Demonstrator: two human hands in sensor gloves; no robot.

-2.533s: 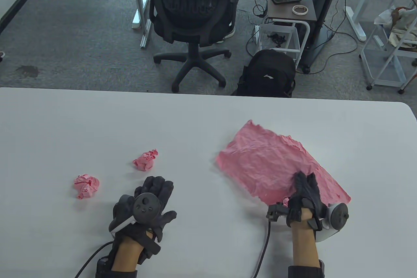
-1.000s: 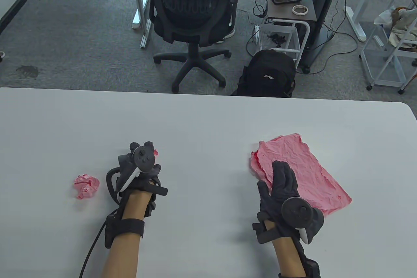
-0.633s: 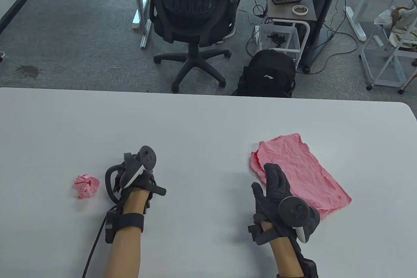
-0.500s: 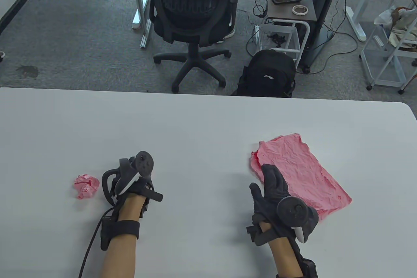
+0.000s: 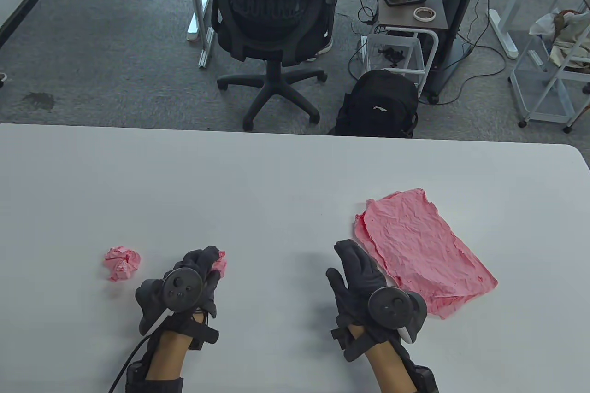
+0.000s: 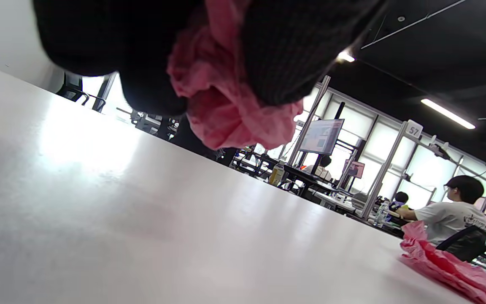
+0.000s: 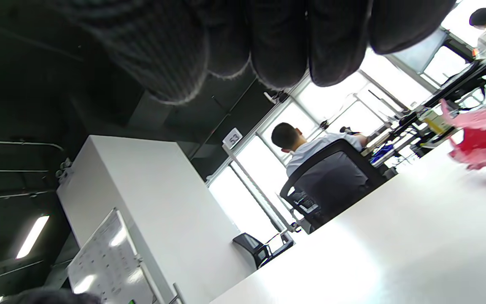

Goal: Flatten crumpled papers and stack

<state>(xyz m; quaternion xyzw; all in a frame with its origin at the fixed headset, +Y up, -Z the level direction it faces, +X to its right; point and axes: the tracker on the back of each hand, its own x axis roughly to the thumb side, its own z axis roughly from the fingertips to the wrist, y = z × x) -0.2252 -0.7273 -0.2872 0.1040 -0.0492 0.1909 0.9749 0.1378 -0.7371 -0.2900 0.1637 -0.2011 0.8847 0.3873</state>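
Here the left hand [image 5: 191, 280] grips a crumpled pink paper ball [image 5: 219, 265], fingers curled round it so that only a scrap of pink shows past the glove in the table view. The left wrist view shows the ball [image 6: 230, 105] wedged between the dark gloved fingers [image 6: 293, 50], its creased folds bulging out below them, held clear of the white table [image 6: 141, 219].

The right hand [image 5: 364, 280] holds nothing. Its fingers are straight and together, the thumb apart, and it lies just beside the near left edge of the flattened sheet [image 5: 419, 248]; whether it touches the sheet cannot be told. In the right wrist view the fingers [image 7: 276, 38] hang side by side with no paper among them.

The flattened sheet is pink, roughly rectangular, and set at a slant on the right half of the table [image 5: 276, 172]. It is spread out but wrinkled all over, with ragged edges and a slightly raised, folded left border.

A second pink paper ball [image 5: 122, 264] sits on the table to the left of the left hand, near it but apart, tightly wadded.

Beyond the table's far edge stand a black office chair [image 5: 272, 20] and a black backpack [image 5: 378, 105] on grey carpet.
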